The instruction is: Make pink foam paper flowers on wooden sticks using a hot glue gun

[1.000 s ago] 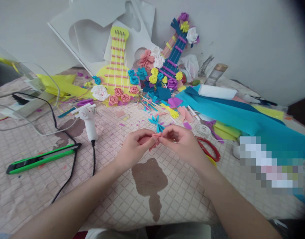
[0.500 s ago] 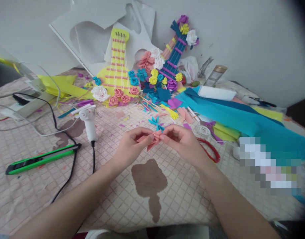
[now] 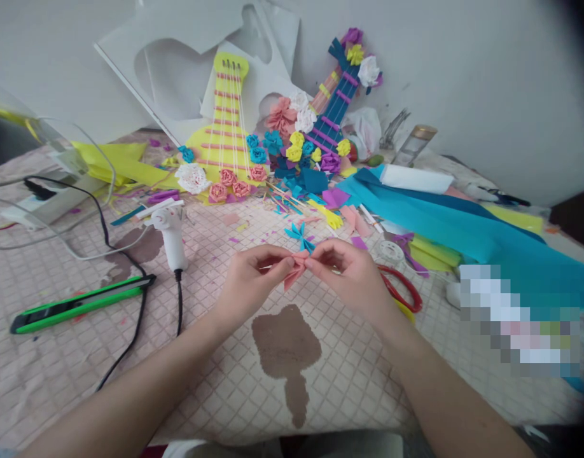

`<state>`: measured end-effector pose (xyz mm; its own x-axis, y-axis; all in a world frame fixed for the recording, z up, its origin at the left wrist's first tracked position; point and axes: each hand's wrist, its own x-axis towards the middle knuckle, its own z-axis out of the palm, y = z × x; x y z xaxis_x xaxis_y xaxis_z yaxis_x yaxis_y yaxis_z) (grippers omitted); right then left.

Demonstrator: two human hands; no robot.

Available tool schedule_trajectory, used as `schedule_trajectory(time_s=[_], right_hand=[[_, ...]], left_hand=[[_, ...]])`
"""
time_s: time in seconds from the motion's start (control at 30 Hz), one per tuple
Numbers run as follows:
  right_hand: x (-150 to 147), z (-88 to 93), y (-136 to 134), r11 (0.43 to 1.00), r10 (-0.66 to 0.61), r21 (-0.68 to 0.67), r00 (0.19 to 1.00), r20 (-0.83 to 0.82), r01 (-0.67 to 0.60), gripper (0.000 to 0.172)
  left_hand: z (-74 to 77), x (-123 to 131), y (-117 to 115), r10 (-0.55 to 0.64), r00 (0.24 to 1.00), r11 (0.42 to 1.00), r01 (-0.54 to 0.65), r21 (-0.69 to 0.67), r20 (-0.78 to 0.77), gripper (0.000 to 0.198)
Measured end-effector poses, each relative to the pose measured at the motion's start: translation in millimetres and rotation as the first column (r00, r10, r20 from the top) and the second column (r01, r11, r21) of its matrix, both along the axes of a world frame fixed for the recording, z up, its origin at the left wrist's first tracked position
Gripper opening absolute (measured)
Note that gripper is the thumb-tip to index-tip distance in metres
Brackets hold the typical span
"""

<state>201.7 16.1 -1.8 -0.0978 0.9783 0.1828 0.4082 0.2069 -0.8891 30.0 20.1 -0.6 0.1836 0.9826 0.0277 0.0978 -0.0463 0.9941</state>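
A small folded piece of pink crepe paper is pinched between both hands above the table's middle. My left hand grips its left side between thumb and fingers. On the other side, my right hand pinches the same paper near its top, the fingertips of both hands almost meeting. Part of the paper is hidden behind the fingers. Just beyond lies a blue paper flower with narrow, spread petals. Red-handled scissors rest beside my right wrist, partly covered by it.
A white glue gun and a green box cutter lie on the left, with cables around. At the back lean a yellow paper guitar and a blue one with paper flowers. Blue crepe paper and a tape roll are right.
The pink paper has turned slightly between my fingers, and less of it shows by the left fingers. Both hands stay in nearly the same place.
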Motion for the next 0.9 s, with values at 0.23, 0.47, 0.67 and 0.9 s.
schedule_trajectory(time_s=[0.23,0.47,0.67,0.9], right_hand=[[-1.6,1.5,-0.6,1.000,-0.007,0.023,1.000,0.024,0.006,0.007],[-5.3,2.8,-3.5,0.996,-0.042,0.080,0.993,0.108,0.033,0.006],[-5.0,4.9,-4.1,0.990,-0.010,0.142,0.986,0.164,-0.013,0.004],[-2.6,6.0,-1.9,0.976,0.077,0.184,0.976,0.203,-0.115,0.004]], left_hand=[[-0.1,1.2,0.0,-0.023,1.000,0.999,0.023,-0.034,0.001,0.016],[-3.8,4.0,1.8,-0.090,0.995,0.991,0.094,-0.093,0.045,0.017],[-0.1,0.5,2.7,-0.120,0.992,0.992,0.118,-0.033,-0.031,0.018],[3.3,0.6,2.2,-0.081,0.982,0.994,0.093,0.059,-0.168,0.031]])
